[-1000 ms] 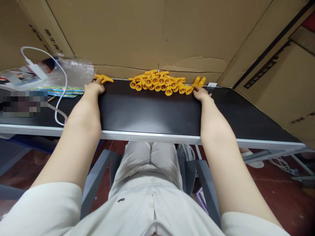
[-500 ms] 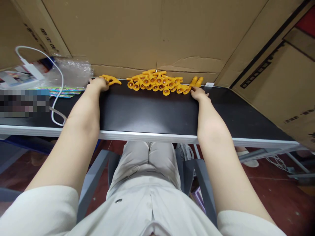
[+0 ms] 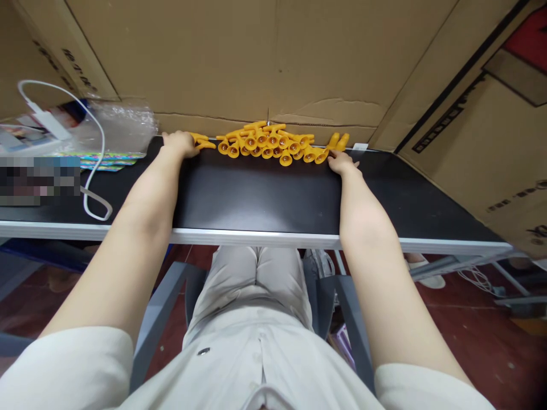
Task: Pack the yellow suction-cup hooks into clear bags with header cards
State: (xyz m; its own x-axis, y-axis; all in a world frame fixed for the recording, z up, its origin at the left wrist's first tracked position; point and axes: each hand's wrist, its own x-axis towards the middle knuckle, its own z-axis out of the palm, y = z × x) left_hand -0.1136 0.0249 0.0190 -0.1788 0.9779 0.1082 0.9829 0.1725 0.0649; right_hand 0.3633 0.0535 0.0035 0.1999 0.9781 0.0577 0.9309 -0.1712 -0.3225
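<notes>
Several yellow plastic pieces with bell-shaped cups and rounded stems [image 3: 273,140] lie heaped along the back of the black tabletop, many cups facing me. Left of that heap, my left hand [image 3: 179,143] rests against a separate yellow piece [image 3: 205,142], its fingers apart and partly hiding the piece. A small gap separates this piece from the heap. At the heap's right end, my right hand [image 3: 342,162] touches the outermost cups with its fingers spread. Two upright yellow stems [image 3: 339,140] stick up just behind it.
Cardboard panels [image 3: 222,62] wall the table's back and right side. On the left lie a clear plastic bag [image 3: 123,125], colourful printed sheets [image 3: 106,161], and a white plug [image 3: 51,124] with a looping cable. A metal strip [image 3: 256,237] edges the tabletop [image 3: 260,193].
My left hand has moved a little to the right, and the separate yellow piece has shifted right with it, nearer the heap. My right hand stays at the heap's right end.
</notes>
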